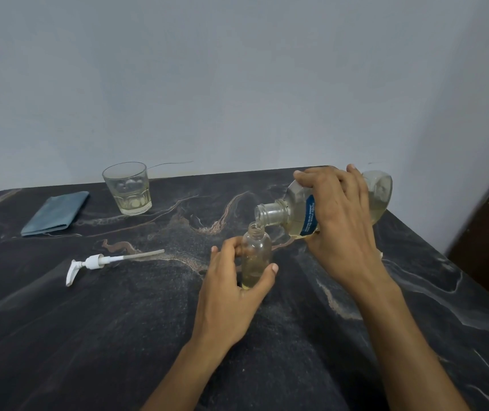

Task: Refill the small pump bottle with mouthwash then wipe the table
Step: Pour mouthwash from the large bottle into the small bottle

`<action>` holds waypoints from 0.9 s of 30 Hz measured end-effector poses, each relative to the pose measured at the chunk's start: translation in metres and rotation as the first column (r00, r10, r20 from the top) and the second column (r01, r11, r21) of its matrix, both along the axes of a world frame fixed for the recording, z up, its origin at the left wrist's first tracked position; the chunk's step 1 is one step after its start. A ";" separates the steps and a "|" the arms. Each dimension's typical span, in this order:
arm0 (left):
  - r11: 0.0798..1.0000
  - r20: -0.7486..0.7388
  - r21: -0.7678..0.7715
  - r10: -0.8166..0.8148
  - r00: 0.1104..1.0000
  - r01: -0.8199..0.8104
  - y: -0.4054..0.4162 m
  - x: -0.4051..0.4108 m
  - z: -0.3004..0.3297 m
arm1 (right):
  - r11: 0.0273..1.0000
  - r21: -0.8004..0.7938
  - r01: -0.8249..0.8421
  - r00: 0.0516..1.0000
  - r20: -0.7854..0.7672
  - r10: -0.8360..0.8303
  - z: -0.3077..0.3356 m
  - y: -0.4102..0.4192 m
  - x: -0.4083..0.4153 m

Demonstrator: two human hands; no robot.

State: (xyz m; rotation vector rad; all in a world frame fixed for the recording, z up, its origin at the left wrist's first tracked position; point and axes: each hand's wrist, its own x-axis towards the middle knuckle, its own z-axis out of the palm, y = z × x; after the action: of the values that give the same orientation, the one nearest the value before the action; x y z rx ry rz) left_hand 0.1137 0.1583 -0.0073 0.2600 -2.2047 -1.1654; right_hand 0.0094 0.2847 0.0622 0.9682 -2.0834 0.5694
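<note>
The small pump bottle stands upright on the dark marbled table, clear plastic, its neck open, with a shallow layer of pale yellow liquid at the bottom. Tipped nearly on its side just above it is the large mouthwash bottle, clear with a blue label, uncapped, its mouth right over the small bottle's neck and pale liquid pooled along its lower side. The white pump head lies flat well to the left, its dip tube pointing right. A folded blue-grey cloth lies near the far left edge.
</note>
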 end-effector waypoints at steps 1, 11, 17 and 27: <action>1.000 -0.005 0.004 -0.003 1.000 0.003 0.001 0.000 0.001 | 1.000 -0.001 -0.001 1.000 0.001 0.001 0.000 0.000 0.000; 0.999 0.004 0.042 -0.010 1.000 0.010 0.002 0.000 0.002 | 1.000 0.009 0.001 1.000 0.002 -0.001 -0.002 -0.001 -0.001; 0.999 0.013 0.045 -0.004 1.000 0.003 0.002 0.001 0.003 | 1.000 0.013 0.006 1.000 0.003 -0.006 -0.002 -0.001 -0.002; 0.999 0.026 0.039 0.007 1.000 -0.008 0.002 0.002 0.004 | 1.000 0.008 0.001 1.000 0.001 -0.001 -0.001 -0.001 0.000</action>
State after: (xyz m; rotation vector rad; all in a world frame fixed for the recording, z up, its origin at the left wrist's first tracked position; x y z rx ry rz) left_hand 0.1153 0.1607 -0.0031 0.3007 -2.2032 -1.2089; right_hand 0.0090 0.2840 0.0608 0.9711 -2.0884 0.5620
